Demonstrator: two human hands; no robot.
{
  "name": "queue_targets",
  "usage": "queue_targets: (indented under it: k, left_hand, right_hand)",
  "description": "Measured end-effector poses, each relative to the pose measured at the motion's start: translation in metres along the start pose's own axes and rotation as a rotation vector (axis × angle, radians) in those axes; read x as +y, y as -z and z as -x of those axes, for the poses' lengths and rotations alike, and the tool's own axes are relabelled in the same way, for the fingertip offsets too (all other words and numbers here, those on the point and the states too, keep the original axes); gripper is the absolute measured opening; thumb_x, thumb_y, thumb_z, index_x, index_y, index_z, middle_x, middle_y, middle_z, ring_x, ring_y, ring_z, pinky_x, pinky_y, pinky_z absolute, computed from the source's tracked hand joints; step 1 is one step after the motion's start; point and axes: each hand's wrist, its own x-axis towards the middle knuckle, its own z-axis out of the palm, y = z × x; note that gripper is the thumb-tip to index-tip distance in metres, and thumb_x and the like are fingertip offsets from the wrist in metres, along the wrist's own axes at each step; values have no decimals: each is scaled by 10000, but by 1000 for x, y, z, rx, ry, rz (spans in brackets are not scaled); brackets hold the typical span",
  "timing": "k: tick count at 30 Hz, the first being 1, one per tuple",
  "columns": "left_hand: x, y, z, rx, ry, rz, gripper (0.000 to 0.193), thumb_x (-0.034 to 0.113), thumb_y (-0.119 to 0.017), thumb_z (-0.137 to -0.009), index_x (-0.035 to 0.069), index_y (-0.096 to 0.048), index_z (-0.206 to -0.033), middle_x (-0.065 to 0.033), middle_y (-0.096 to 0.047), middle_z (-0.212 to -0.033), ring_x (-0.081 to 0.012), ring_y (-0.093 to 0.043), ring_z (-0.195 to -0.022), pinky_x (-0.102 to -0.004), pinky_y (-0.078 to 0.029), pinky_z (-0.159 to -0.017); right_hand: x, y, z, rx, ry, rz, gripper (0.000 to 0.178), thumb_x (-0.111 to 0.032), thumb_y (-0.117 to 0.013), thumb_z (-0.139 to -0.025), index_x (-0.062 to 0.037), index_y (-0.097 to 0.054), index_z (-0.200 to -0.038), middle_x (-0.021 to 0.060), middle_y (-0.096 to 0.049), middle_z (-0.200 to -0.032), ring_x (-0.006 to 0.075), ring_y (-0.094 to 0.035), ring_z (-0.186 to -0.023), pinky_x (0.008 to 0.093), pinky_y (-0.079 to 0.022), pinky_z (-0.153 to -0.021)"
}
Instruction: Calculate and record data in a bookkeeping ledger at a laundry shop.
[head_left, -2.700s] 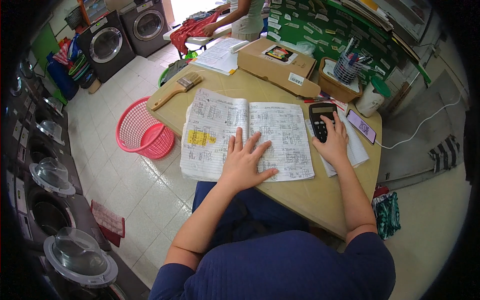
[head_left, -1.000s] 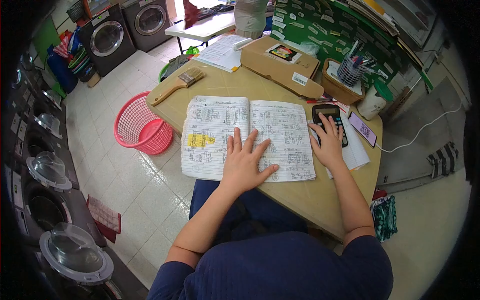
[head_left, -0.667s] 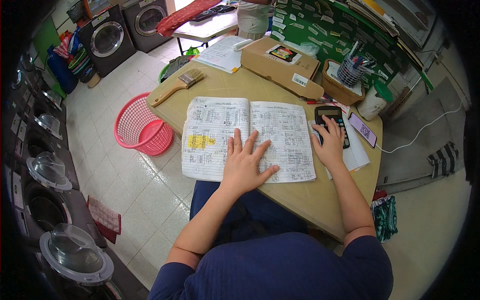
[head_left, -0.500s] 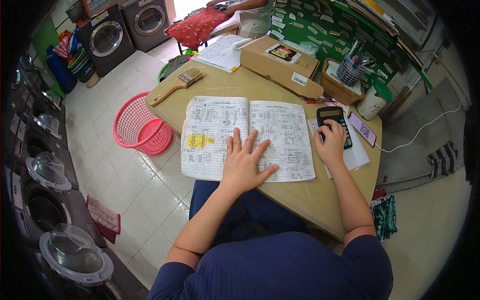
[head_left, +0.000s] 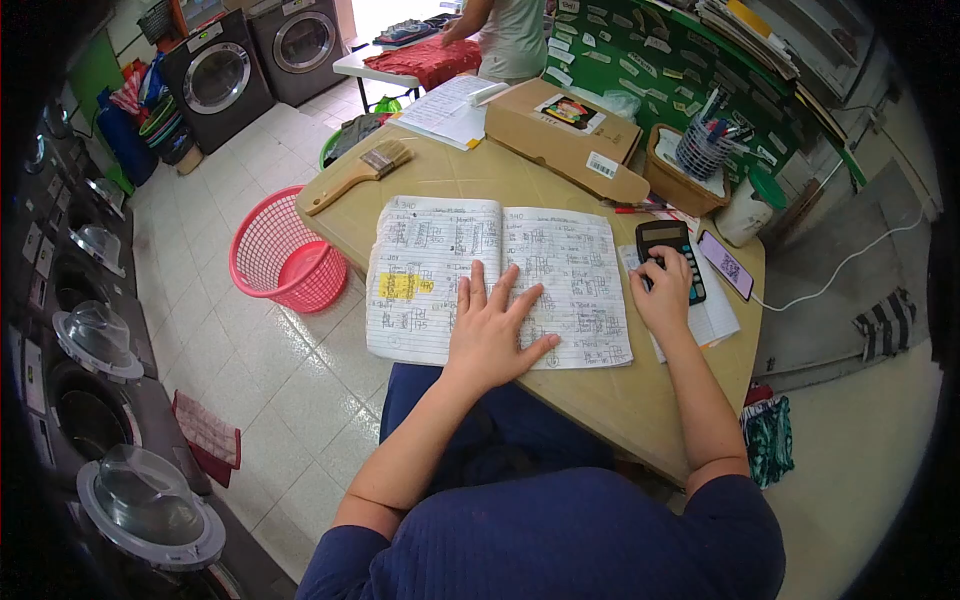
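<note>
An open notebook [head_left: 420,330] full of handwriting lies on the yellowish table, one entry on its left page marked in yellow. My left hand [head_left: 488,335] rests flat across its middle, fingers spread. To the right, my right hand [head_left: 660,293] is over a black calculator [head_left: 658,235], fingers apart and bent onto the keys, partly covering them. Under the calculator is lined paper [head_left: 716,316]. Beside it lies a phone [head_left: 724,264] with a lit screen and a white cable.
A paintbrush [head_left: 350,182], a cardboard box [head_left: 545,125], loose papers [head_left: 440,108], a pen holder [head_left: 700,155] and a green-lidded jar [head_left: 748,212] stand along the table. A pink basket [head_left: 270,250] is on the floor at left, near washing machines [head_left: 208,80]. Beyond, a person [head_left: 512,40] handles red cloth [head_left: 425,65].
The person at the back has lowered the red cloth onto the white table. My right fingers have shifted slightly on the calculator. My left hand stays on the notebook.
</note>
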Motion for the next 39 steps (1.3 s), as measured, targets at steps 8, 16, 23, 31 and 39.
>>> queue_targets:
  k: [8, 16, 23, 31, 39]
  left_hand:
    - [0, 4, -2, 29, -24, 79, 562, 528, -699, -850, 184, -645, -1292, -188, -464, -1481, -533, -226, -1456, -620, -196, -1180]
    - [-24, 82, 0, 493, 5, 1204, 268, -155, -641, -813, 69, -496, -836, -48, -518, -896, -141, -529, -834, -254, -458, -733]
    - [-55, 101, 10, 585, 212, 1630, 266, -144, -614, -831, 75, -464, -846, -52, -521, -845, -132, -501, -705, -214, -438, -658]
    - [-23, 134, 15, 554, -106, 1698, 329, -144, -590, -818, 102, -371, -816, -18, -423, -850, -100, -430, -704, -168, -408, -532]
    - [-48, 136, 16, 711, 58, 1738, 291, -130, -609, -846, 94, -422, -838, -18, -467, -844, -94, -449, -697, -174, -423, -613]
  right_hand:
    - [4, -2, 0, 82, 13, -38, 119, -155, -767, -760, -56, -701, -752, 110, -605, -1133, 333, -522, -1125, 484, -373, -1005]
    - [8, -4, 8, 60, 5, -34, 124, -154, -784, -737, -65, -698, -735, 107, -596, -1133, 331, -507, -1144, 498, -378, -1013]
    - [7, -1, 3, 63, 33, -35, 125, -155, -774, -749, -49, -708, -752, 109, -594, -1130, 313, -506, -1134, 496, -378, -1020]
    - [5, 1, 4, 65, 20, -48, 125, -147, -764, -747, -40, -698, -749, 103, -596, -1120, 315, -515, -1123, 484, -385, -1011]
    - [3, 0, 6, 36, 24, -26, 127, -158, -755, -755, -38, -716, -772, 101, -589, -1127, 309, -503, -1137, 480, -376, -1032]
